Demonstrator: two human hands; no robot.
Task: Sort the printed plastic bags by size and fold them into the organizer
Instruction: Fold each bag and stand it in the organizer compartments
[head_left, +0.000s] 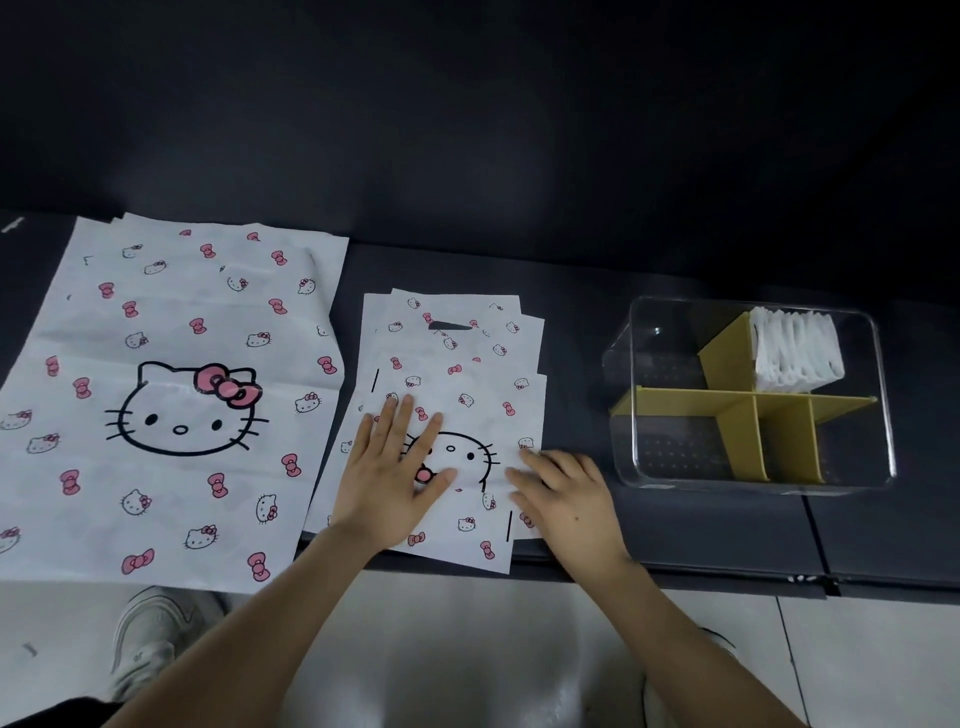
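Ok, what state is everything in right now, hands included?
Large bags: flat, unfolded.
Small bags: fanned, unfolded.
Left hand: flat, pressing top small bag.
Right hand: fingers on that bag's right edge.
Organizer: upright, open-topped.
Folded bags: in its far right compartment.

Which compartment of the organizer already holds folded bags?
The far right compartment of the clear organizer: white folded bags stand packed in it, while the other sections show none.

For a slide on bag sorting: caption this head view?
Left hand and right hand rest on the top small white cat-printed plastic bag, between larger bags and a clear yellow-divided organizer.
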